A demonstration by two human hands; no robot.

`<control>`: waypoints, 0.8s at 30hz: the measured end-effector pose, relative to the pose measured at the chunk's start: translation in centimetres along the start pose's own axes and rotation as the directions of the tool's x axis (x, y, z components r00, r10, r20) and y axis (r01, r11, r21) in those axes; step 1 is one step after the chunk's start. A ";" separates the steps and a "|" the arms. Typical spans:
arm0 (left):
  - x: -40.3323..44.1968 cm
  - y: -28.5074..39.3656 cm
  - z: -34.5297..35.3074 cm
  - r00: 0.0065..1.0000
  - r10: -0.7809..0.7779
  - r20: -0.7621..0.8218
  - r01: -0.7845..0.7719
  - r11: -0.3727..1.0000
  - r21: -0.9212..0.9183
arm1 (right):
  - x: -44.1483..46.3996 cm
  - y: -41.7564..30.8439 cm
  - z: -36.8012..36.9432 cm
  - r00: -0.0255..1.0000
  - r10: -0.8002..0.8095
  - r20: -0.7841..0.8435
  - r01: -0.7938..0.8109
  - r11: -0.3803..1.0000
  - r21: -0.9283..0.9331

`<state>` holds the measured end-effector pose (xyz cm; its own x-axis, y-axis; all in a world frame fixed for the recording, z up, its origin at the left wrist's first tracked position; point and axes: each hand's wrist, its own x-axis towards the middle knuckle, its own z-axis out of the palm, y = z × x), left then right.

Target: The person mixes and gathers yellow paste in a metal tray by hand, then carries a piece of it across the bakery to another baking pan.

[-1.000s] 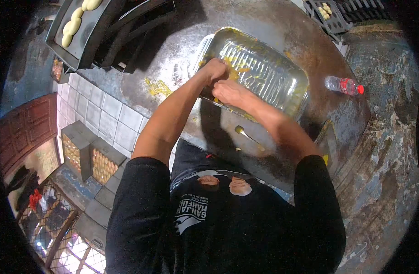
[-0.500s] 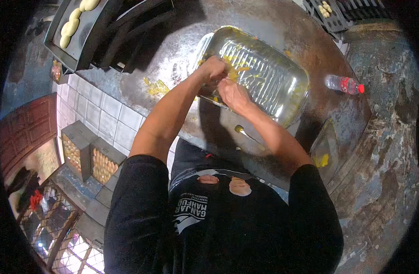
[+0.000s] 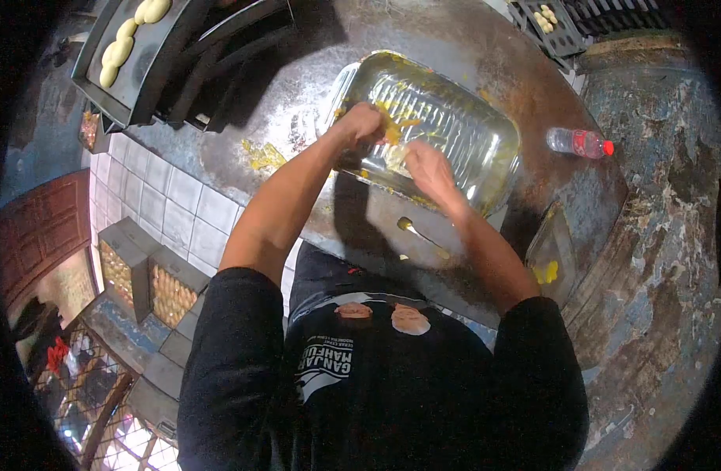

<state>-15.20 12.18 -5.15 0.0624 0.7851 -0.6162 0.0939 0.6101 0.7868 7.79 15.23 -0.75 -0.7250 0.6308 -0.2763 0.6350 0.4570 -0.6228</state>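
A shiny, ribbed rectangular tray (image 3: pixel 498 157) smeared with yellow residue lies in front of me. Above its near left part, my left hand (image 3: pixel 362 123) is closed around a yellow-orange, messy-looking piece (image 3: pixel 394 129) whose kind I cannot make out. My right hand (image 3: pixel 430 168), closed and slightly blurred, is over the near side of the tray. By its fingertips is a pale, blurred patch (image 3: pixel 395 158); whether the fingers hold it is unclear. On the table below lies a slim utensil (image 3: pixel 423 238) with a dark, yellow-stained end.
A plastic bottle with a red cap (image 3: pixel 580 143) lies to the right on the metal table (image 3: pixel 439 23). Yellow smears (image 3: pixel 262 155) mark the left side. Dark trays with pale dough pieces (image 3: pixel 117 53) stand upper left. A clear, yellow-stained sheet or container (image 3: pixel 550 251) lies lower right.
My hands, close together before, are now apart: the right has moved right and toward me. A pale patch shows between them. The whole view has shifted slightly.
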 end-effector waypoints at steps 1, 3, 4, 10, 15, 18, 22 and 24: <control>-0.3 0.1 0.6 0.995 -0.071 -0.073 0.057 0.981 -0.186 | 0.0 0.4 0.1 0.998 0.042 -0.043 -0.039 0.996 0.075; -0.9 0.6 1.6 0.982 -0.146 -0.124 0.092 0.928 -0.360 | -0.3 1.5 0.3 0.991 0.093 -0.095 -0.078 0.986 0.150; -1.2 0.5 1.8 0.980 -0.114 -0.161 0.050 0.933 -0.356 | -0.3 1.7 0.4 0.981 0.188 -0.048 -0.165 0.937 0.307; -2.7 1.4 2.7 0.961 -0.176 -0.212 0.071 0.903 -0.424 | -0.7 1.8 0.1 0.905 0.377 0.196 -0.317 0.294 0.902; -1.1 0.0 3.6 0.953 -0.125 -0.277 -0.026 0.875 -0.484 | 0.1 4.7 1.1 0.882 0.441 0.166 -0.286 0.221 0.932; -2.3 1.9 3.8 0.955 -0.147 -0.256 0.000 0.868 -0.497 | -0.1 4.1 0.8 0.852 0.501 0.149 -0.245 0.132 0.960; -2.2 2.6 4.1 0.953 -0.149 -0.263 -0.025 0.827 -0.561 | 0.8 4.1 1.0 0.828 0.552 0.098 -0.322 0.324 0.889; -1.7 2.5 4.6 0.935 -0.171 -0.311 -0.072 0.766 -0.638 | 1.4 1.9 -0.2 0.834 0.550 0.043 -0.379 0.513 0.770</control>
<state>-10.47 11.82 -2.31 -0.2668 0.6629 -0.6995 -0.5667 0.4791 0.6702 8.03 17.09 -2.18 -0.2668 0.7505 -0.6047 0.3950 -0.4872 -0.7789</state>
